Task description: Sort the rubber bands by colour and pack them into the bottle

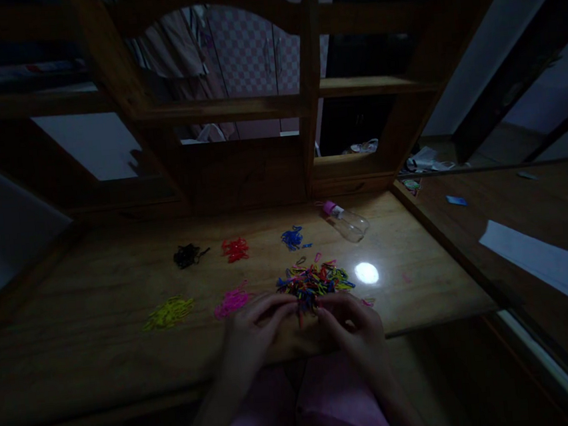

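Observation:
A mixed pile of small, thin, looped coloured pieces (320, 278) lies on the wooden desk (102, 364); they look like paper clips or pins, too small to tell which. At its near edge, my left hand (255, 326) has thumb and forefinger pinched together. My right hand (352, 320) pinches just beside it, fingertips close to the left ones. Whatever sits between the fingers blends into the pile. Single-colour heaps lie around: black (187, 255), red (235, 249), blue (292, 238), yellow (169, 312) and pink (231, 301).
A clear bottle with a pink cap (349, 223) lies on its side behind the pile. A bright round light spot (367, 272) falls to the right. Wooden shelving (224, 110) rises at the back. White paper (536, 255) rests on a brown surface at right.

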Tool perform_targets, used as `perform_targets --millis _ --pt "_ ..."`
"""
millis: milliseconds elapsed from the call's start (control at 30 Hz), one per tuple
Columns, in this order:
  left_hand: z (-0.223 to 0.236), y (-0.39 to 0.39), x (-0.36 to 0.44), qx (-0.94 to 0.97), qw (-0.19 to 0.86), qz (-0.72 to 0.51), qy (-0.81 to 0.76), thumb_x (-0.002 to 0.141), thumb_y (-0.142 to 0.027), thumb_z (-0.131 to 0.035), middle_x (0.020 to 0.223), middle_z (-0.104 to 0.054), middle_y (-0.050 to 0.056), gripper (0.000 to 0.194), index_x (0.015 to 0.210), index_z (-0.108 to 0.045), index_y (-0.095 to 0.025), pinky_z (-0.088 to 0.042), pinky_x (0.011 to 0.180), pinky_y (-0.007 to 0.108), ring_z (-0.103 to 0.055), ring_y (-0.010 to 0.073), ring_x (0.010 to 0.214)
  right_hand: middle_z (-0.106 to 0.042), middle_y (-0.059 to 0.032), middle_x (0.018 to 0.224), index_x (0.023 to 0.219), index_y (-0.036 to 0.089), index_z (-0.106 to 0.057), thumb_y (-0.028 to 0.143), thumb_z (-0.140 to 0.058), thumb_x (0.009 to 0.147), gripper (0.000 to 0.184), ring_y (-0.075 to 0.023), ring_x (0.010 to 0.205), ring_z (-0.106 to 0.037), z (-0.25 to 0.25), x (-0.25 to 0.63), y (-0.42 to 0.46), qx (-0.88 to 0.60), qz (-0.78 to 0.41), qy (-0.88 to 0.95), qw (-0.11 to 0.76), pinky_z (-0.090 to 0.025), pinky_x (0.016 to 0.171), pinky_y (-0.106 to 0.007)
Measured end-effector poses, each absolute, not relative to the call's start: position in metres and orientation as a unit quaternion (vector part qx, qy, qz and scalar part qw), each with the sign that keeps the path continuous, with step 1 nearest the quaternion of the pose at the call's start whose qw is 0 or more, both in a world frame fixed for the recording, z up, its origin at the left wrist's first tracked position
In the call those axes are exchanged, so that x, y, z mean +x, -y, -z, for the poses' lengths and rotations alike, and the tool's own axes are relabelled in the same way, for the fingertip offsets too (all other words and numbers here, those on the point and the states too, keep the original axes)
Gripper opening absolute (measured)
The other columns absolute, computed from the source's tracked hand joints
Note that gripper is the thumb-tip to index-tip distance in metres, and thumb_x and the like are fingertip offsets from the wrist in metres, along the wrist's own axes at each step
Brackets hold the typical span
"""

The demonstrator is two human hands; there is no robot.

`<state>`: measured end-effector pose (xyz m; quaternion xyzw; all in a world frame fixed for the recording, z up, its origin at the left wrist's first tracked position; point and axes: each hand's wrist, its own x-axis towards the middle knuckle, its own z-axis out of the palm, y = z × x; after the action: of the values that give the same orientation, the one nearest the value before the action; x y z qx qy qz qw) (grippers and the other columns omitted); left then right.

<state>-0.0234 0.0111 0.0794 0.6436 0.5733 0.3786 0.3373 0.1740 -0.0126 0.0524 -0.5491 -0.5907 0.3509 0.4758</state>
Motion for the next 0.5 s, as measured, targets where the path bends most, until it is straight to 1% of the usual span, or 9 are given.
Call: perform_targets --millis 33,67,133,167,200,233,300,400,500 --pt "-0.082 -0.021 -0.041 0.635 0.310 -0.380 -0.597 0.084 -0.034 -0.065 0.089 -0.075 -0.001 0.013 0.086 -0.074 -0.026 -0.055 0.080 0.029 -0.070 0.0195 0.083 -0.066 -0.0008 0.077 0.095 0.022 -0.071 0.035 -0.066 0.088 0.015 -0.0139 0.066 -0.060 -0.052 0.178 0.011 -0.561 -0.342 0.584 0.477 -0.044 0.056 -0.023" --pt "-0.084 -0.033 -0.062 0.621 0.284 -0.380 -0.624 0.084 -0.037 -0.065 0.094 -0.075 -0.001 0.016 0.091 -0.074 -0.025 -0.054 0.081 0.030 -0.069 0.0203 0.086 -0.065 -0.0001 0.075 0.096 0.022 -0.070 0.035 -0.065 0.089 0.016 -0.0131 0.064 -0.058 -0.051 0.183 0.010 -0.571 -0.330 0.577 0.481 -0.043 0.054 -0.022" --pt "-0.085 -0.060 -0.112 0.606 0.201 -0.391 -0.662 0.084 -0.040 -0.064 0.102 -0.074 0.000 0.023 0.098 -0.072 -0.023 -0.052 0.087 0.033 -0.068 0.0217 0.095 -0.062 0.0006 0.073 0.094 0.022 -0.069 0.035 -0.063 0.090 0.015 -0.0122 0.061 -0.056 -0.049 0.194 0.006 -0.584 -0.295 0.576 0.490 -0.041 0.053 -0.022" --pt "-0.084 -0.074 -0.136 0.605 0.167 -0.387 -0.676 0.085 -0.040 -0.063 0.103 -0.073 0.001 0.026 0.100 -0.071 -0.021 -0.051 0.089 0.035 -0.067 0.0220 0.097 -0.061 0.0006 0.074 0.093 0.021 -0.069 0.034 -0.063 0.090 0.014 -0.0119 0.061 -0.054 -0.049 0.200 0.004 -0.586 -0.272 0.582 0.493 -0.041 0.052 -0.022" --pt "-0.081 -0.088 -0.160 0.613 0.150 -0.367 -0.683 0.086 -0.040 -0.062 0.103 -0.073 0.001 0.028 0.104 -0.070 -0.020 -0.050 0.091 0.036 -0.067 0.0220 0.097 -0.061 0.0003 0.075 0.092 0.021 -0.068 0.033 -0.062 0.091 0.013 -0.0118 0.061 -0.054 -0.048 0.205 0.002 -0.586 -0.250 0.592 0.493 -0.040 0.053 -0.022" --pt "-0.078 -0.100 -0.179 0.606 0.135 -0.358 -0.697 0.085 -0.039 -0.063 0.098 -0.073 0.002 0.029 0.103 -0.070 -0.018 -0.051 0.089 0.037 -0.067 0.0216 0.092 -0.061 -0.0001 0.077 0.092 0.021 -0.068 0.031 -0.062 0.091 0.011 -0.0119 0.061 -0.053 -0.048 0.209 0.001 -0.584 -0.234 0.605 0.488 -0.041 0.054 -0.023" --pt "-0.071 -0.116 -0.206 0.614 0.138 -0.327 -0.705 0.085 -0.039 -0.063 0.097 -0.073 0.004 0.030 0.102 -0.069 -0.016 -0.051 0.087 0.037 -0.067 0.0214 0.088 -0.062 -0.0013 0.083 0.093 0.021 -0.067 0.028 -0.060 0.092 0.010 -0.0125 0.065 -0.055 -0.047 0.216 -0.001 -0.577 -0.215 0.633 0.470 -0.043 0.058 -0.024" --pt "-0.062 -0.123 -0.211 0.636 0.136 -0.298 -0.699 0.086 -0.042 -0.061 0.099 -0.073 0.006 0.032 0.103 -0.069 -0.017 -0.052 0.084 0.037 -0.068 0.0228 0.088 -0.063 -0.0040 0.094 0.097 0.021 -0.066 0.025 -0.057 0.093 0.010 -0.0148 0.076 -0.061 -0.044 0.219 -0.001 -0.563 -0.199 0.677 0.429 -0.047 0.067 -0.025" --pt "-0.061 -0.110 -0.184 0.667 0.068 -0.297 -0.679 0.088 -0.044 -0.058 0.102 -0.071 0.007 0.031 0.100 -0.069 -0.017 -0.051 0.087 0.039 -0.066 0.0241 0.093 -0.063 -0.0063 0.102 0.105 0.022 -0.065 0.022 -0.057 0.093 0.015 -0.0174 0.086 -0.064 -0.040 0.218 -0.001 -0.549 -0.173 0.724 0.380 -0.050 0.073 -0.027"
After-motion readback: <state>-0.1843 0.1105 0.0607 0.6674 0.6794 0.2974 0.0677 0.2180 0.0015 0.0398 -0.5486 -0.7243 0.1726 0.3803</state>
